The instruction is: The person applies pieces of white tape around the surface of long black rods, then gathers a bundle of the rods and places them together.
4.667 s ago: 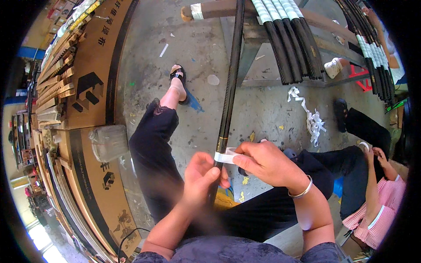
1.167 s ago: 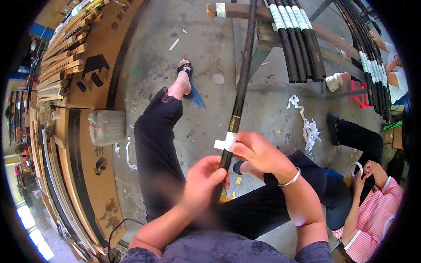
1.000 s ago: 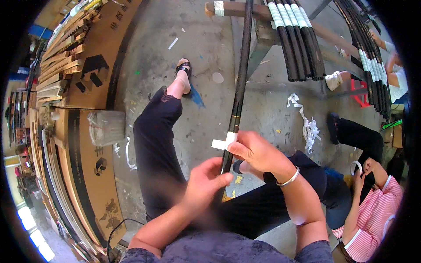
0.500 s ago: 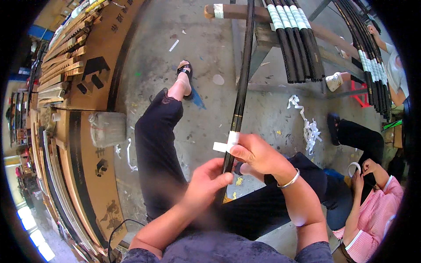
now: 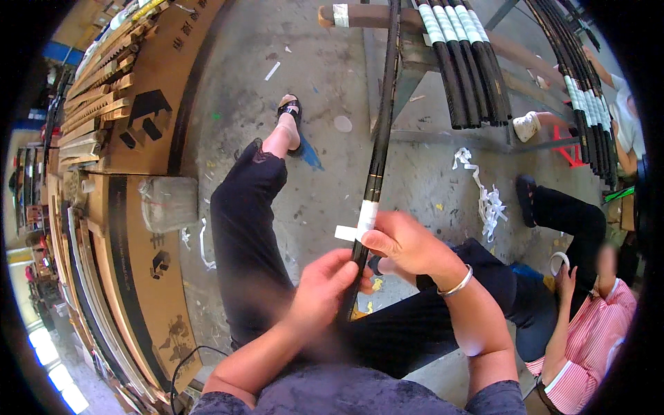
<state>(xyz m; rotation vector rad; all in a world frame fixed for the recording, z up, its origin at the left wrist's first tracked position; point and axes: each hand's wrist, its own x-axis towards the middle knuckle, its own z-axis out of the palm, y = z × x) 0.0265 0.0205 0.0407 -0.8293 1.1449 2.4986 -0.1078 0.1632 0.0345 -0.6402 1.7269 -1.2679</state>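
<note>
A long black rod point(image 5: 380, 145) runs from my lap up to a wooden rack point(image 5: 360, 15) at the top. My left hand point(image 5: 319, 290) is closed around the rod's lower part. My right hand point(image 5: 404, 243) pinches a strip of white tape point(image 5: 362, 220) that wraps the rod just above my left hand, with one loose end sticking out to the left. My legs in black trousers stretch out under the rod.
Several black rods with white tape bands point(image 5: 462, 55) lie on the rack. Brown cardboard boxes point(image 5: 131, 124) line the left. White tape scraps point(image 5: 484, 197) litter the concrete floor. A seated person in a pink striped shirt point(image 5: 588, 346) holds a tape roll point(image 5: 557, 263) at the right.
The white tape has been wound further round the rod by my right hand. My left hand has stayed low on the rod, shifting its grip slightly.
</note>
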